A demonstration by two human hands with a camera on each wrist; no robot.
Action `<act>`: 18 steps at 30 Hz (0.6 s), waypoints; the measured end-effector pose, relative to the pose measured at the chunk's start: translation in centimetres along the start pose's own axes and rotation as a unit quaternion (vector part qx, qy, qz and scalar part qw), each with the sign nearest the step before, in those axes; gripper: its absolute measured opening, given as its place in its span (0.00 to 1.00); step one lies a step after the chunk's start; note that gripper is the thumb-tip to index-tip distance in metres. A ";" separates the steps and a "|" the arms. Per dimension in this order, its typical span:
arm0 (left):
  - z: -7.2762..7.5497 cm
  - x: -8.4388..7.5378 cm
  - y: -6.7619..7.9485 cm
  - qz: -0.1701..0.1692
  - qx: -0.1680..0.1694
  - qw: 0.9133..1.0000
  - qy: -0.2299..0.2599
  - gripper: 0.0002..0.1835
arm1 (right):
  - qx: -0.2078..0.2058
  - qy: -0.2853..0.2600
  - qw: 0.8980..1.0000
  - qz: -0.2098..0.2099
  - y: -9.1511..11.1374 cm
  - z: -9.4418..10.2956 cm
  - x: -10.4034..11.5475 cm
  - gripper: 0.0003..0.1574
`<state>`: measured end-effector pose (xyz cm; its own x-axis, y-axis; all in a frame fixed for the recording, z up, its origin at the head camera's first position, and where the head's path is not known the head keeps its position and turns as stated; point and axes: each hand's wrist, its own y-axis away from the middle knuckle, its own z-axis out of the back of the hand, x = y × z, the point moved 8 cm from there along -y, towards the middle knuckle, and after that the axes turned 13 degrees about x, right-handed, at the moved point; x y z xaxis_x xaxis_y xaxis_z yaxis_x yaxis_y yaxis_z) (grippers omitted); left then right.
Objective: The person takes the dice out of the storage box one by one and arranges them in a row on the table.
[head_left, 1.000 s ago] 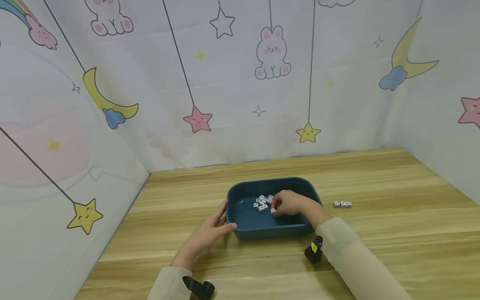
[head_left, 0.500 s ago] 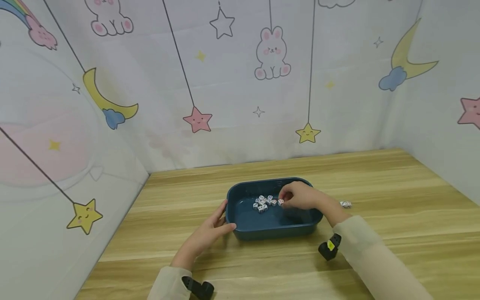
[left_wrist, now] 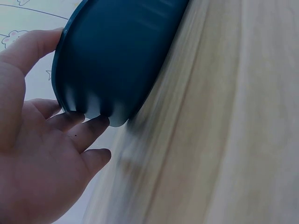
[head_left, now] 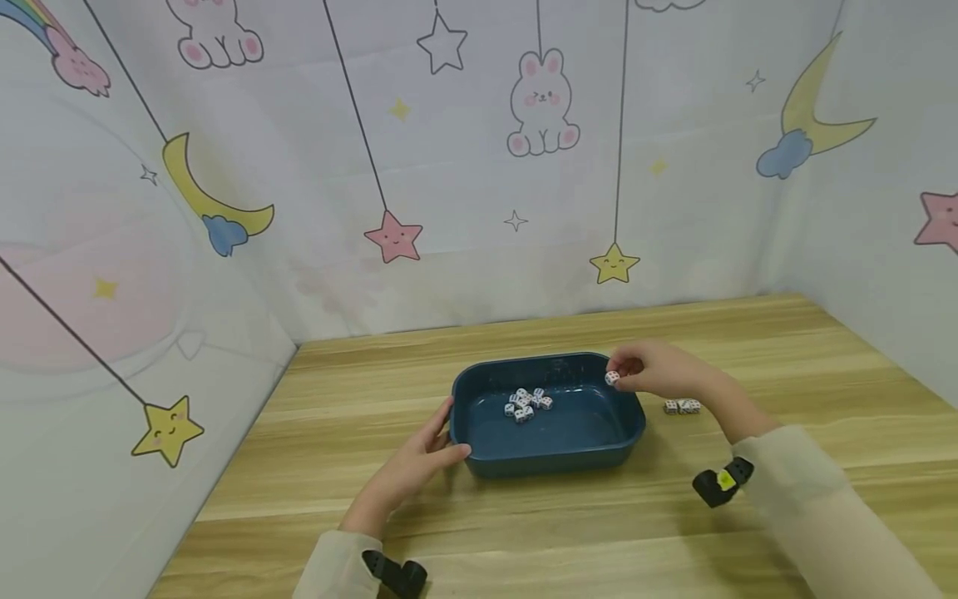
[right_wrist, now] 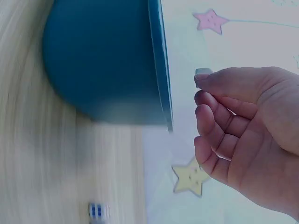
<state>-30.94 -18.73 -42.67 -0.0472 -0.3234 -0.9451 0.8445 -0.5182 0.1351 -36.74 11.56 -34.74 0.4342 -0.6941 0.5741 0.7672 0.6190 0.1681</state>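
My right hand (head_left: 662, 368) pinches a white die (head_left: 612, 378) between thumb and fingertips, just above the right rim of a dark blue rectangular dish (head_left: 554, 460). In the right wrist view a small edge of the pinched die (right_wrist: 203, 71) shows at the thumb tip, and the other fingers are curled in. My left hand (head_left: 412, 470) holds the dish at its left end. The left wrist view has its thumb at the rim and fingertips against the outer wall (left_wrist: 121, 60). Inside the dish, left of its middle, several white dice (head_left: 524, 403) lie in a loose cluster.
On the wooden table (head_left: 786, 399), right of the dish, a short row of dice (head_left: 683, 407) lies side by side. A cloth wall (head_left: 464, 183) with printed stars and rabbits closes off the back and both sides.
The right hand has lifted one die from inside the dish and carried it right, up to the right rim. The left hand and the dish have stayed in place.
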 end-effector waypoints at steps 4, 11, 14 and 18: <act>0.0 -0.1 0.0 0.000 0.004 1.000 0.002 0.45 | -0.017 0.010 1.000 -0.009 1.5 1.0 -1.1 0.09; 0.0 0.1 -0.1 0.000 -0.002 1.000 -0.005 0.45 | -0.029 0.003 0.999 -0.018 3.5 1.9 -3.6 0.11; 0.1 0.3 -0.1 0.004 -0.006 1.000 -0.007 0.45 | -0.029 -0.005 0.999 -0.029 4.3 2.1 -4.7 0.11; 0.1 0.4 -0.2 0.007 -0.012 1.000 -0.003 0.45 | -0.036 0.002 0.998 -0.042 5.2 2.5 -6.3 0.13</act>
<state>-31.19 -18.87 -42.98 -0.0386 -0.3360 -0.9411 0.8580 -0.4938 0.1412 -36.70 20.06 -35.52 0.3681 -0.7447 0.5567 0.8336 0.5296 0.1572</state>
